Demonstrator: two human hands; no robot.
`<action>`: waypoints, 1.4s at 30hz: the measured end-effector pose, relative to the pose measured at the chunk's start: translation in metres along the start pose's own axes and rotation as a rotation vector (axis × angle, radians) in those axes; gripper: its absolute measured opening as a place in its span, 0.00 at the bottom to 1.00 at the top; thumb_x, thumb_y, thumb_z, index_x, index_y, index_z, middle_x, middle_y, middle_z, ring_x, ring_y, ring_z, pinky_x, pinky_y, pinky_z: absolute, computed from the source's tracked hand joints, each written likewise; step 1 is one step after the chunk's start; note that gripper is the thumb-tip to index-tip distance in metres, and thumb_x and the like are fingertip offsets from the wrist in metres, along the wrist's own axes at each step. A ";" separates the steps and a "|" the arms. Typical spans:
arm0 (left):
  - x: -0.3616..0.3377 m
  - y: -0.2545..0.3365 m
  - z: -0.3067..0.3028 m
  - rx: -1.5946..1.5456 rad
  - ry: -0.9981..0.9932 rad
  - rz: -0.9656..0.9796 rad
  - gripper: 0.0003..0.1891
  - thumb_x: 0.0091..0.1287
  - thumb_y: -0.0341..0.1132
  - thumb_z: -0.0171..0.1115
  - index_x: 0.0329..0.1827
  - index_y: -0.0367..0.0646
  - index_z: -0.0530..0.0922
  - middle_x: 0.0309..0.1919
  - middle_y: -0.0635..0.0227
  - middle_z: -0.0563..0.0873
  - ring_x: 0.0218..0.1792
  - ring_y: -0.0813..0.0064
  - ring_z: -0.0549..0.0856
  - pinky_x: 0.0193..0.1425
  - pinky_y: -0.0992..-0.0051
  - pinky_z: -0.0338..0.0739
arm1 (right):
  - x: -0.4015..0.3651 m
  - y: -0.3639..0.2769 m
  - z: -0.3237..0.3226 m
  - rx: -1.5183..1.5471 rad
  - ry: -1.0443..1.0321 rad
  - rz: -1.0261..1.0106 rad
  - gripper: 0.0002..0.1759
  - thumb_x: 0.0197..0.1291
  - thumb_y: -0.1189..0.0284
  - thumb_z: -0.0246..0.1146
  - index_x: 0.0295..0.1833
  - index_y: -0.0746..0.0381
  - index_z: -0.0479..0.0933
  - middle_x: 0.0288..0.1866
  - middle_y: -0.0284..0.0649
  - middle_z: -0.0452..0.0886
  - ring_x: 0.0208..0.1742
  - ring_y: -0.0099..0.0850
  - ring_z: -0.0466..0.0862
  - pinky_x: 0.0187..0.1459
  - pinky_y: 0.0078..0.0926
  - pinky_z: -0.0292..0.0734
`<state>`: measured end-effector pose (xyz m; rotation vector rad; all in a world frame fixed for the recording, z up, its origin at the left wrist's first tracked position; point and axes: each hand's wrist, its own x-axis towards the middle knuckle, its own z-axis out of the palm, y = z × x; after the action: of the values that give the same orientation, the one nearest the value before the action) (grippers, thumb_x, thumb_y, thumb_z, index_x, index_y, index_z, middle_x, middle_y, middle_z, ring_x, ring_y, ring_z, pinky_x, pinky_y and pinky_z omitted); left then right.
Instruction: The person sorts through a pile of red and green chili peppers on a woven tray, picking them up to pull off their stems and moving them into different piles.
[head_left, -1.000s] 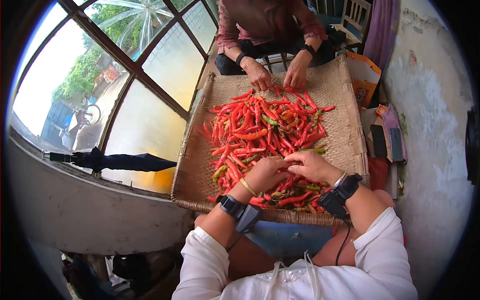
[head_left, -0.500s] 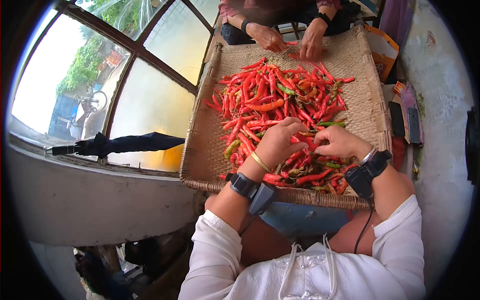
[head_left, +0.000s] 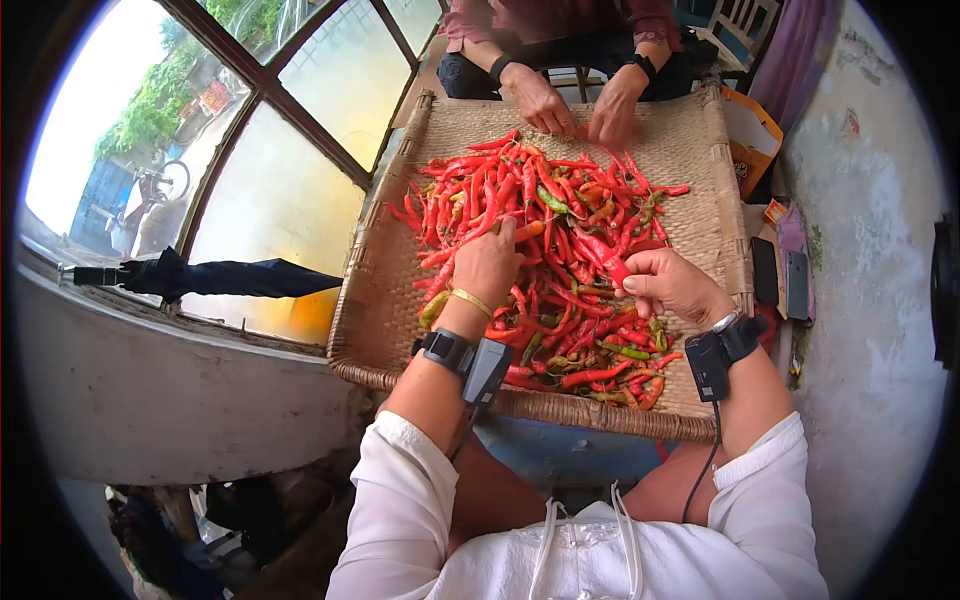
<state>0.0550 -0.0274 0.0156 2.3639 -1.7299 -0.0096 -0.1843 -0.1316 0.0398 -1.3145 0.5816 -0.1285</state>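
Note:
A large heap of chili peppers, mostly red with a few green ones, lies in a shallow woven tray. My left hand reaches into the left side of the heap, its fingers curled at a long red chili pepper; the fingertips are partly hidden by the hand. On the right, my right hand pinches another red chili pepper between thumb and fingers, just above the heap.
Across the tray, another person's two hands work at its far edge. A folded dark umbrella lies on the window ledge at left. Two phones and an orange-edged bag are at right, by the wall.
My hands, close together over the near heap before, are now apart. The left has gone left and forward into the peppers; the right holds a red chili pepper. The view has shifted slightly.

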 end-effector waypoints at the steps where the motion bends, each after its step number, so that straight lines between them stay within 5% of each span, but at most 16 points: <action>1: 0.001 -0.003 0.001 0.002 0.008 -0.005 0.14 0.50 0.36 0.62 0.38 0.42 0.74 0.38 0.61 0.77 0.35 0.60 0.81 0.34 0.65 0.77 | 0.001 0.000 -0.002 -0.033 -0.024 0.044 0.06 0.59 0.71 0.56 0.35 0.63 0.73 0.24 0.27 0.75 0.18 0.13 0.75 0.15 0.07 0.63; 5: -0.003 -0.010 0.008 0.018 0.082 0.112 0.09 0.52 0.36 0.60 0.34 0.42 0.75 0.35 0.62 0.78 0.30 0.58 0.81 0.31 0.65 0.77 | 0.002 -0.009 0.000 0.471 0.271 -0.304 0.17 0.60 0.67 0.56 0.50 0.66 0.69 0.37 0.35 0.76 0.28 0.17 0.77 0.21 0.12 0.70; 8: -0.003 -0.002 0.006 0.111 -0.046 0.077 0.09 0.55 0.39 0.57 0.32 0.42 0.76 0.33 0.62 0.79 0.29 0.59 0.81 0.33 0.64 0.77 | 0.005 0.006 -0.008 0.453 0.465 -0.179 0.23 0.60 0.66 0.56 0.57 0.68 0.65 0.43 0.39 0.74 0.34 0.19 0.78 0.22 0.13 0.72; 11: -0.014 0.019 -0.014 0.081 -0.059 0.112 0.11 0.58 0.42 0.54 0.31 0.43 0.76 0.29 0.63 0.80 0.29 0.60 0.81 0.32 0.65 0.76 | 0.013 0.020 -0.009 0.061 0.314 -0.015 0.24 0.59 0.64 0.57 0.56 0.68 0.66 0.38 0.37 0.75 0.30 0.19 0.78 0.21 0.13 0.71; 15: -0.039 0.048 -0.020 -0.245 -0.043 0.338 0.09 0.56 0.40 0.57 0.32 0.44 0.76 0.25 0.63 0.79 0.28 0.62 0.81 0.31 0.65 0.75 | 0.007 0.014 0.023 0.109 0.063 0.070 0.16 0.58 0.66 0.58 0.47 0.65 0.73 0.27 0.33 0.76 0.19 0.16 0.74 0.16 0.10 0.67; 19: -0.044 0.053 -0.013 -0.366 -0.094 0.483 0.09 0.54 0.38 0.60 0.33 0.43 0.77 0.25 0.63 0.79 0.28 0.62 0.80 0.31 0.66 0.74 | 0.010 0.026 0.023 0.190 0.027 -0.041 0.11 0.58 0.68 0.59 0.42 0.64 0.73 0.23 0.31 0.75 0.17 0.16 0.73 0.15 0.10 0.66; 22: -0.037 0.043 -0.016 -0.257 -0.109 0.381 0.11 0.55 0.40 0.60 0.38 0.45 0.77 0.27 0.63 0.80 0.30 0.62 0.81 0.32 0.65 0.75 | 0.007 0.010 0.008 0.154 0.221 -0.051 0.07 0.58 0.69 0.59 0.35 0.62 0.72 0.18 0.29 0.74 0.16 0.14 0.72 0.15 0.09 0.64; 25: -0.031 0.034 -0.006 -0.118 -0.197 0.289 0.12 0.54 0.39 0.58 0.41 0.47 0.77 0.31 0.64 0.80 0.32 0.63 0.81 0.33 0.65 0.76 | 0.008 0.000 -0.008 0.651 0.455 -0.349 0.18 0.59 0.69 0.57 0.52 0.64 0.66 0.35 0.37 0.77 0.24 0.18 0.77 0.18 0.13 0.71; 27: -0.029 0.030 0.009 -0.217 -0.056 0.426 0.15 0.53 0.38 0.59 0.43 0.44 0.76 0.37 0.63 0.80 0.33 0.61 0.81 0.36 0.64 0.76 | 0.005 0.002 -0.014 0.656 0.458 -0.305 0.21 0.59 0.68 0.57 0.56 0.65 0.63 0.39 0.38 0.75 0.26 0.19 0.78 0.20 0.14 0.73; 29: -0.030 0.031 0.019 -0.176 -0.119 0.446 0.15 0.52 0.37 0.59 0.44 0.45 0.76 0.38 0.64 0.79 0.33 0.62 0.81 0.36 0.64 0.76 | 0.005 0.007 -0.015 0.661 0.459 -0.262 0.25 0.59 0.68 0.57 0.59 0.65 0.60 0.42 0.39 0.74 0.28 0.21 0.79 0.21 0.15 0.75; 33: -0.028 0.035 0.016 0.029 -0.342 0.416 0.14 0.52 0.36 0.59 0.42 0.46 0.76 0.35 0.65 0.79 0.34 0.64 0.81 0.34 0.65 0.76 | 0.010 0.022 0.009 0.224 0.203 0.067 0.22 0.58 0.69 0.58 0.55 0.68 0.66 0.41 0.38 0.75 0.27 0.21 0.79 0.20 0.14 0.73; 37: -0.028 0.033 0.020 0.092 -0.380 0.430 0.11 0.53 0.37 0.58 0.38 0.45 0.77 0.34 0.66 0.78 0.33 0.65 0.81 0.33 0.66 0.77 | 0.012 0.028 0.017 -0.153 0.122 0.075 0.21 0.57 0.70 0.58 0.54 0.68 0.68 0.34 0.37 0.77 0.26 0.20 0.78 0.20 0.13 0.71; 39: -0.030 0.035 0.017 -0.055 -0.210 0.442 0.08 0.54 0.38 0.57 0.33 0.45 0.77 0.30 0.66 0.79 0.31 0.64 0.81 0.32 0.65 0.76 | 0.015 0.034 0.019 -0.503 0.029 -0.174 0.20 0.57 0.69 0.59 0.53 0.66 0.69 0.33 0.35 0.78 0.27 0.19 0.78 0.22 0.13 0.71; 40: -0.030 0.037 0.014 -0.056 -0.215 0.442 0.08 0.54 0.38 0.57 0.33 0.45 0.77 0.30 0.66 0.79 0.31 0.64 0.81 0.32 0.65 0.76 | 0.010 0.024 0.022 -0.328 -0.003 0.048 0.19 0.56 0.70 0.59 0.53 0.64 0.70 0.33 0.34 0.78 0.29 0.19 0.78 0.25 0.14 0.72; 42: -0.030 0.042 0.007 -0.166 -0.170 0.380 0.08 0.55 0.37 0.56 0.33 0.44 0.77 0.26 0.63 0.80 0.29 0.62 0.81 0.32 0.64 0.75 | 0.005 0.017 0.023 -0.212 -0.034 0.042 0.19 0.56 0.70 0.60 0.53 0.64 0.70 0.34 0.34 0.78 0.29 0.19 0.78 0.25 0.14 0.72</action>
<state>0.0051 -0.0120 0.0125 1.9362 -2.1394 -0.2897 -0.1727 -0.1089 0.0249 -1.5056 0.6060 -0.0104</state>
